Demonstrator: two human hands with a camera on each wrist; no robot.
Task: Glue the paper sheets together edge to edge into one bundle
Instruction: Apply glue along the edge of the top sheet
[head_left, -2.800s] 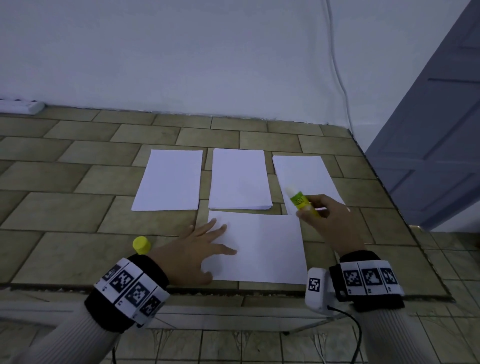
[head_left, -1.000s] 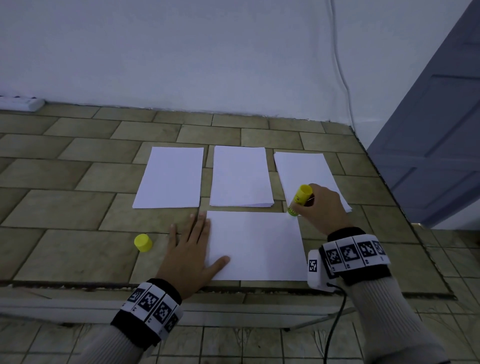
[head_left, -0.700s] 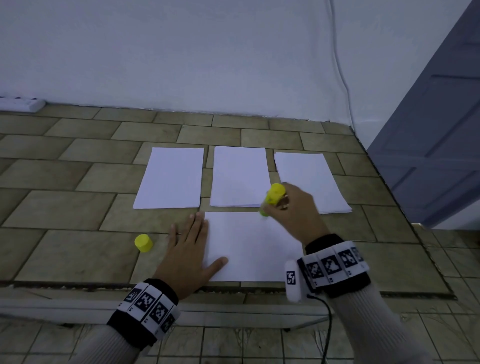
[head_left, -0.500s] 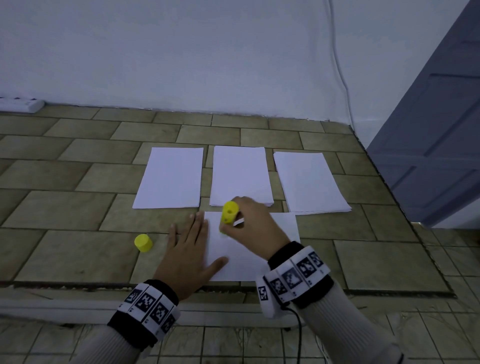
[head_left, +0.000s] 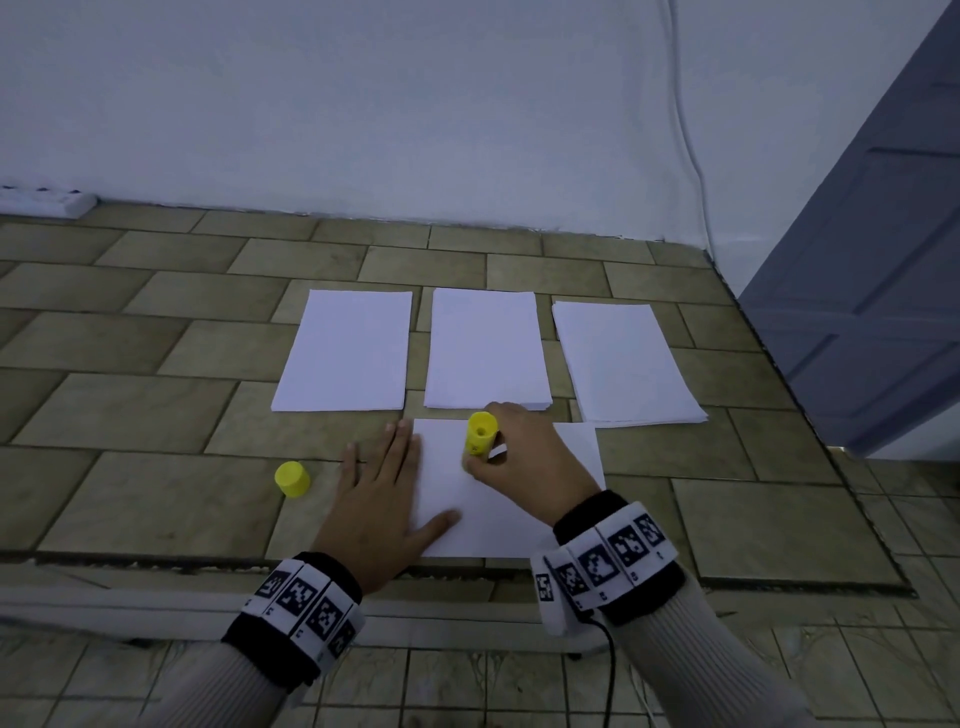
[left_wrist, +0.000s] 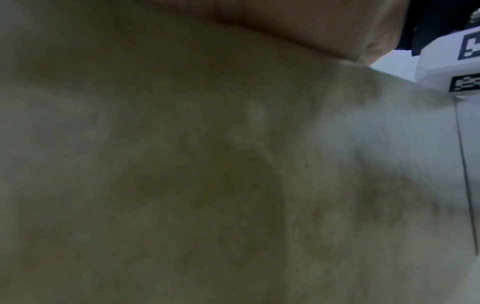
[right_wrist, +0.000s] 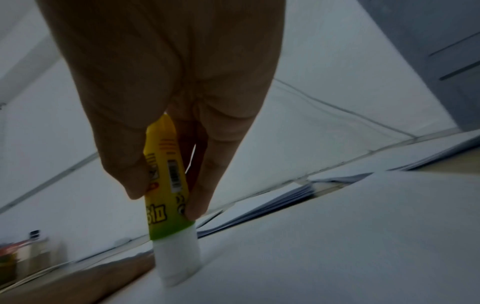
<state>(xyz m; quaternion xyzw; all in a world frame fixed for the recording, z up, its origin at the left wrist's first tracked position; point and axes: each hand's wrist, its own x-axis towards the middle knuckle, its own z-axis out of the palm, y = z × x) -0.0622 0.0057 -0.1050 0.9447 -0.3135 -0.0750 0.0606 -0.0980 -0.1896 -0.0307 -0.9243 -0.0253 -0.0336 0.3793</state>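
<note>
A single white sheet (head_left: 498, 519) lies crosswise at the near edge of the tiled table. My left hand (head_left: 384, 499) lies flat, fingers straight, pressing the sheet's left edge. My right hand (head_left: 519, 462) grips a yellow-green glue stick (head_left: 480, 434) upside down; in the right wrist view the glue stick (right_wrist: 168, 185) has its white tip on the sheet (right_wrist: 337, 236) near the far edge. Three stacks of white paper lie behind: left (head_left: 345, 351), middle (head_left: 485, 348), right (head_left: 623, 364). The left wrist view shows only blurred tabletop.
The glue stick's yellow cap (head_left: 292, 478) stands on the table left of my left hand. A white power strip (head_left: 47, 200) lies at the far left by the wall. A cable (head_left: 691, 156) runs down the wall; a grey-blue door (head_left: 883, 260) is at right.
My right hand has slid the glue stick leftward along the near sheet's far edge, from its right corner to left of centre. The left hand stays pressing the left edge.
</note>
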